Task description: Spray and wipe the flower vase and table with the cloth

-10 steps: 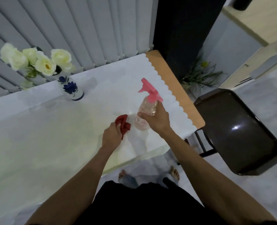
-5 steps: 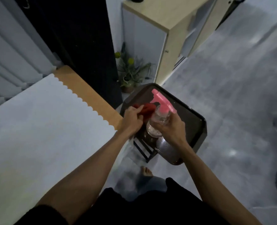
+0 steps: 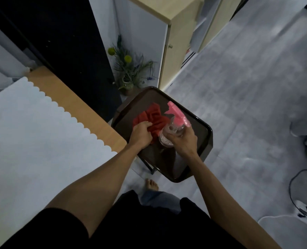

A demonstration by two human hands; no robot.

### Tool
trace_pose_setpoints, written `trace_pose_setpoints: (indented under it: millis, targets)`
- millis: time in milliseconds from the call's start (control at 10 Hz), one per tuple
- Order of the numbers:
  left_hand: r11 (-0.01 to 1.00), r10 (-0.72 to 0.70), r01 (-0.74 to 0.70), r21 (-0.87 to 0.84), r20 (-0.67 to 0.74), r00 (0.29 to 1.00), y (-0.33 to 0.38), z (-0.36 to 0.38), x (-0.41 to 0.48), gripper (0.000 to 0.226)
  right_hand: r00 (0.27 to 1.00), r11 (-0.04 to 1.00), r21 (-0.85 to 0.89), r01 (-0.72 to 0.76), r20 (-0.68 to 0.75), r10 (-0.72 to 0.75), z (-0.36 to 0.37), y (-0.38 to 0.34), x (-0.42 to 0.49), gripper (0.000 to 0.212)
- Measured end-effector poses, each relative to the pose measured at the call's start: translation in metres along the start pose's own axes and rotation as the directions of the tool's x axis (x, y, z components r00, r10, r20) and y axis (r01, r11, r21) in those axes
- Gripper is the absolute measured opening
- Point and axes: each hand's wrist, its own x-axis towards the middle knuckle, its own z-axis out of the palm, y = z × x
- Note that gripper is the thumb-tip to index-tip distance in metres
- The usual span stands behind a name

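Observation:
My left hand (image 3: 141,134) grips a crumpled red cloth (image 3: 154,119) down on the seat of a dark brown stool (image 3: 201,133). Beside it, my right hand (image 3: 184,141) is closed around a clear spray bottle (image 3: 169,135) with a pink trigger head (image 3: 178,116), its base at or just above the seat. The table (image 3: 73,105), under a white scalloped cover (image 3: 32,132), lies to the left of both hands. The flower vase is out of view.
A small potted plant (image 3: 129,69) stands on the floor behind the stool, next to a light wooden cabinet (image 3: 178,42). A black cable (image 3: 296,191) lies on the grey floor at the right. My bare foot (image 3: 151,184) is below the stool.
The view swung right from the table and vase to the stool. Both hands carried the cloth and the spray bottle off the table and lowered them to the stool seat.

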Motion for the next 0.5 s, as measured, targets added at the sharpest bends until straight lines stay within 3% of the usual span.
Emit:
trace_pose_setpoints:
  millis: [400, 500]
  targets:
    - [0.998, 0.061, -0.061, 0.007, 0.055, 0.997, -0.029, -0.017, -0.045, 0.041, 0.998, 0.998, -0.027, -0.052, 0.016, 0.053, -0.008, 0.009, -0.019, 0.080]
    - [0.995, 0.096, -0.096, -0.016, 0.004, 0.995, -0.035, -0.023, -0.059, 0.042, 0.993, 0.993, -0.034, -0.116, 0.021, 0.117, -0.003, 0.009, -0.031, 0.083]
